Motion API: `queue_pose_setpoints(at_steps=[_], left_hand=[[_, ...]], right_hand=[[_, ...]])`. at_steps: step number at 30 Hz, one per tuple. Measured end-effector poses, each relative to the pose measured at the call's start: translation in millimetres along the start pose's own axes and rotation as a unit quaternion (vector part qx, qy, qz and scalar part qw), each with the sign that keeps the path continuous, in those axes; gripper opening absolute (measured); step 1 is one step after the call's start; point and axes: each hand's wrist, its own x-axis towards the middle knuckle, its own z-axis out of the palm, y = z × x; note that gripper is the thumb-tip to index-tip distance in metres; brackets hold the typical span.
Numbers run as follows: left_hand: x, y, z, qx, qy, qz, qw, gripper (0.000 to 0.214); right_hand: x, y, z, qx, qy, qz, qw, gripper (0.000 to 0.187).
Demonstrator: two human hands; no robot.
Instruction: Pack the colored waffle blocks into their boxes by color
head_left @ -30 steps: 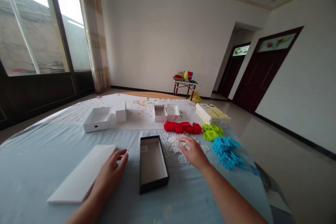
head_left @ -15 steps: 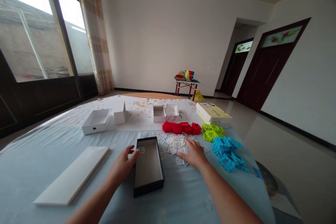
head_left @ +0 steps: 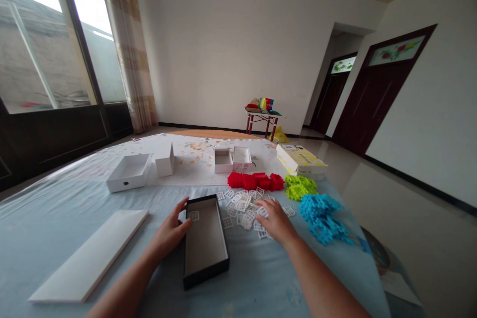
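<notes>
white pieces [head_left: 243,203] — on blue cloth [head_left: 261,278] | pale wall [head_left: 223,49] | maroon doors [head_left: 363,104]

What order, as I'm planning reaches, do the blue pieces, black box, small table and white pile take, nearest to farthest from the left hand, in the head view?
1. Black box, immediately right of the left hand.
2. White pile, right of the box.
3. Blue pieces, beyond the right hand.
4. Small table, far off in the background.
</notes>
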Motion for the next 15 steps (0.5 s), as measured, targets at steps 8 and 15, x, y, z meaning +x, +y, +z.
queue_pose_setpoints(at_steps=[8,15], left_hand=[[-14,6,-0.9,-0.063,0.014,-0.016,0.998,0.059],[-7,5,-4.0,-0.153,-0.029,-0.079,0.985,0.054]], right_hand=[[0,2,0,0.038,0.0,-0.003,0.999,0.034],[0,6,-2,0.112,0.035,0.023,0.993,0.031]])
